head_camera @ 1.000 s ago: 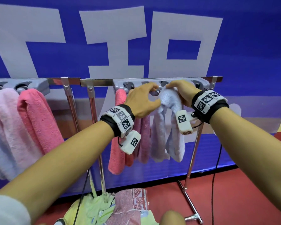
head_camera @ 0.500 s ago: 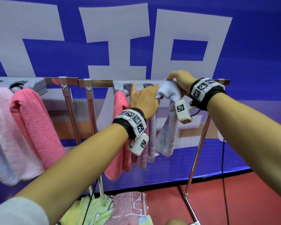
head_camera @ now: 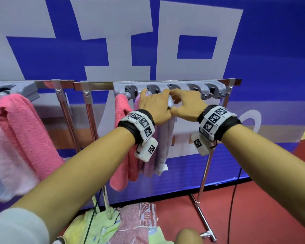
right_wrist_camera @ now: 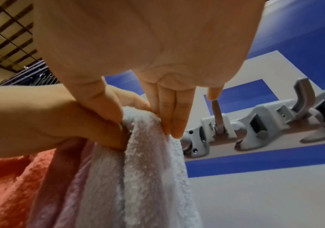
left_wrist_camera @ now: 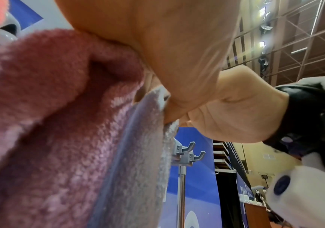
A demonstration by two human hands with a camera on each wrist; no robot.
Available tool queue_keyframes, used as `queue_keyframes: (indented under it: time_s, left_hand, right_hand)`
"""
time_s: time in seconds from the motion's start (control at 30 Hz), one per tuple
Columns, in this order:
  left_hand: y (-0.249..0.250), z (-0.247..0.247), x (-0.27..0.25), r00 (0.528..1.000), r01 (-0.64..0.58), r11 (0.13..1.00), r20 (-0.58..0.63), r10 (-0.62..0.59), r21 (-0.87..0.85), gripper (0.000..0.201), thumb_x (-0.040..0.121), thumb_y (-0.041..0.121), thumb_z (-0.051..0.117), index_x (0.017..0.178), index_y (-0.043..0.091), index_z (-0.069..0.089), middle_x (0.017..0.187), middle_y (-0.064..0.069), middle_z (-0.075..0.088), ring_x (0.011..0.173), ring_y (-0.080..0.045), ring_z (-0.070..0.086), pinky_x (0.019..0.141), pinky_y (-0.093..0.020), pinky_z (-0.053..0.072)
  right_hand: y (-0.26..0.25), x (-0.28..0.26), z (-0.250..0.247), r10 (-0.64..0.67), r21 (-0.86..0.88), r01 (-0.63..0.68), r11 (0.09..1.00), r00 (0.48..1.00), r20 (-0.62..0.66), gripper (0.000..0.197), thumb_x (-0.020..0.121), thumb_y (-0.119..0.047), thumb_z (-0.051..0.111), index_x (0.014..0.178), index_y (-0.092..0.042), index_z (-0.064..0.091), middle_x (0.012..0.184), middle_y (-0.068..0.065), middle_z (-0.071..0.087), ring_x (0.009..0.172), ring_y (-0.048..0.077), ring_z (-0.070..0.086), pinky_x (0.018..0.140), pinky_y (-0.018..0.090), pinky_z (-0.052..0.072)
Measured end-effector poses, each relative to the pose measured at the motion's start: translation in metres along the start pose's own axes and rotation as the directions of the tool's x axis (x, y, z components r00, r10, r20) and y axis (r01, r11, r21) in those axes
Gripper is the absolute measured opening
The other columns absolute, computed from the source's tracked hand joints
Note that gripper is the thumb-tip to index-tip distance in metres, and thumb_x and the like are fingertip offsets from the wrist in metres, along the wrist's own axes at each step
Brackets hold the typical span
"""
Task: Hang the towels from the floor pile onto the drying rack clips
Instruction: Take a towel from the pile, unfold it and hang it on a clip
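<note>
Pale lilac towel [head_camera: 165,143] bunched at its top fold, held up against third clip [head_camera: 171,88] of grey clip bar [head_camera: 167,85]; not yet seen seated. Left hand [head_camera: 155,107] gripping fold from one side, right hand [head_camera: 187,106] pinching it thumb against fingers from the other, likely to narrow cloth for entry. Hung beside: coral towel [head_camera: 123,138]. Floor pile [head_camera: 113,226] remaining below rack.

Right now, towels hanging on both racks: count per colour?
coral pink towels: 2
pale pink towel: 1, cut off by the frame edge
mauve towel: 1
pale lavender towel: 1, top pinched by left hand and right hand
Total: 5
</note>
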State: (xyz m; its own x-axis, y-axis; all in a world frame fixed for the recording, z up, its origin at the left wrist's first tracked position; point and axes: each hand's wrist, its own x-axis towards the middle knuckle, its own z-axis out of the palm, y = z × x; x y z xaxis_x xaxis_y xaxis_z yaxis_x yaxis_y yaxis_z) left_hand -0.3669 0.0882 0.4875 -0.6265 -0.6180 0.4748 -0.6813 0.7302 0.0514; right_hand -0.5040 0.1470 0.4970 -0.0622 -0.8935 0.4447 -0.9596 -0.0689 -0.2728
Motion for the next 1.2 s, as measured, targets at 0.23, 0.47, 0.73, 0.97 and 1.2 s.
queue_keyframes:
  time_s: [0.23, 0.47, 0.73, 0.97, 1.2]
  left_hand:
    - [-0.002, -0.006, 0.002, 0.988, 0.015, 0.996, 0.158, -0.001, -0.086, 0.071, 0.081, 0.021, 0.055, 0.145, 0.011, 0.026, 0.088, -0.002, 0.065, 0.110, -0.029, 0.063, 0.118, -0.058, -0.004]
    - [-0.007, -0.003, 0.008, 0.983, 0.014, 0.994, 0.182, 0.007, -0.111, 0.066, 0.078, 0.023, 0.056, 0.139, 0.014, 0.033, 0.103, -0.004, 0.069, 0.109, -0.028, 0.062, 0.117, -0.060, 0.002]
    - [-0.020, -0.015, -0.017, 0.994, -0.038, 0.971, 0.094, 0.062, -0.237, 0.079, 0.067, 0.043, 0.050, 0.143, 0.029, 0.038, 0.125, 0.000, 0.056, 0.121, -0.022, 0.052, 0.111, -0.054, 0.016]
    - [-0.050, -0.054, -0.031, 0.999, -0.043, 0.912, 0.001, 0.047, -0.407, 0.081, 0.066, 0.036, 0.050, 0.145, 0.020, 0.044, 0.143, -0.007, 0.054, 0.131, -0.026, 0.050, 0.108, -0.043, 0.042]
    - [-0.088, -0.067, -0.057, 0.998, 0.026, 0.939, -0.040, -0.043, -0.344, 0.074, 0.068, 0.046, 0.050, 0.137, 0.020, 0.053, 0.137, -0.005, 0.059, 0.128, -0.025, 0.052, 0.107, -0.046, 0.043]
  right_hand:
    - [-0.007, 0.004, 0.018, 0.063, -0.263, -0.050, 0.964, 0.997, 0.039, 0.053, 0.081, -0.025, 0.057, 0.132, -0.019, 0.043, 0.086, -0.005, 0.065, 0.097, 0.028, 0.063, 0.108, 0.048, 0.019]
    - [-0.018, 0.009, 0.006, 0.150, -0.307, -0.122, 0.944, 0.986, 0.070, 0.047, 0.084, -0.015, 0.052, 0.129, -0.022, 0.043, 0.107, 0.002, 0.067, 0.102, 0.030, 0.061, 0.094, 0.041, 0.025]
    - [-0.020, -0.011, -0.012, 0.274, -0.324, -0.199, 0.925, 0.939, 0.207, 0.025, 0.078, -0.019, 0.054, 0.101, -0.024, 0.059, 0.096, 0.000, 0.066, 0.101, 0.029, 0.060, 0.084, 0.041, 0.038]
    - [-0.049, -0.017, -0.043, 0.200, -0.158, -0.186, 0.970, 0.977, 0.079, 0.040, 0.081, -0.015, 0.058, 0.121, -0.019, 0.063, 0.112, 0.005, 0.068, 0.102, 0.026, 0.059, 0.079, 0.028, 0.042]
    - [-0.094, -0.015, -0.037, 0.078, -0.003, -0.078, 0.997, 0.996, 0.049, 0.050, 0.080, -0.013, 0.059, 0.130, -0.020, 0.056, 0.121, 0.004, 0.066, 0.104, 0.022, 0.062, 0.089, 0.029, 0.049]
